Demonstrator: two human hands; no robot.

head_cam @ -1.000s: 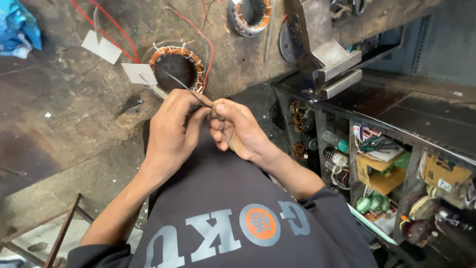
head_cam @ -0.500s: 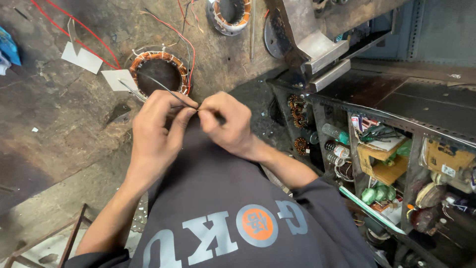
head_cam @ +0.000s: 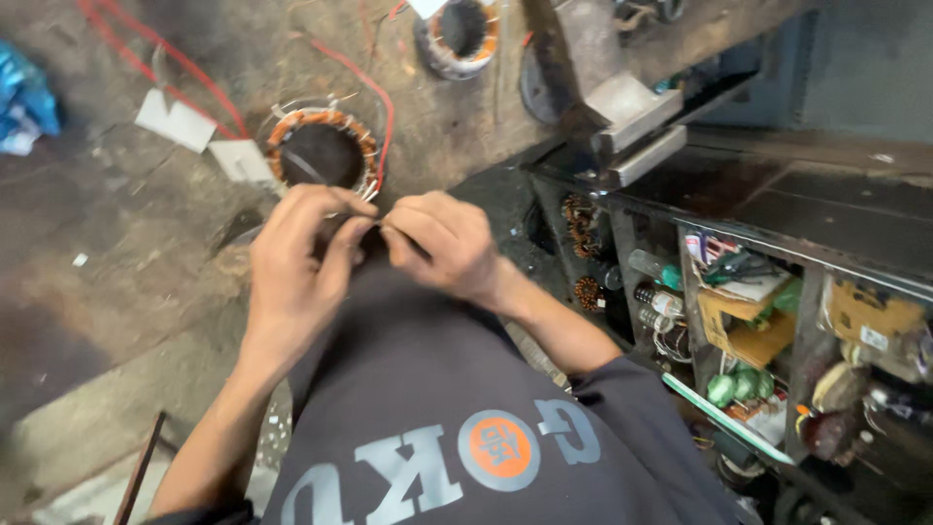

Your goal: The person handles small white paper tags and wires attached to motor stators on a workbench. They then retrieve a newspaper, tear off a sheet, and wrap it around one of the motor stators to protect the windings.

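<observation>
My left hand (head_cam: 296, 255) and my right hand (head_cam: 442, 243) meet fingertip to fingertip over my dark shirt (head_cam: 428, 389). Between them they pinch a thin metal wire (head_cam: 362, 197), whose short ends stick out just above my fingers. Right beyond my hands a round stator with copper windings (head_cam: 321, 148) lies on the dirty workbench (head_cam: 146, 253). A red lead (head_cam: 381, 107) curves out of the stator toward the back. How the wire runs inside my fingers is hidden.
A second wound stator (head_cam: 462, 29) lies farther back. Two white paper pieces (head_cam: 175, 122) and a blue cloth (head_cam: 24, 97) sit at the left. A grey metal bracket (head_cam: 627, 112) juts over a dark shelf unit (head_cam: 777, 321) crammed with coils, bottles and boxes.
My hands have closed in on each other. The long thin piece that stuck out toward the stator is now mostly covered by my fingers. The view has drifted, so the stator sits higher.
</observation>
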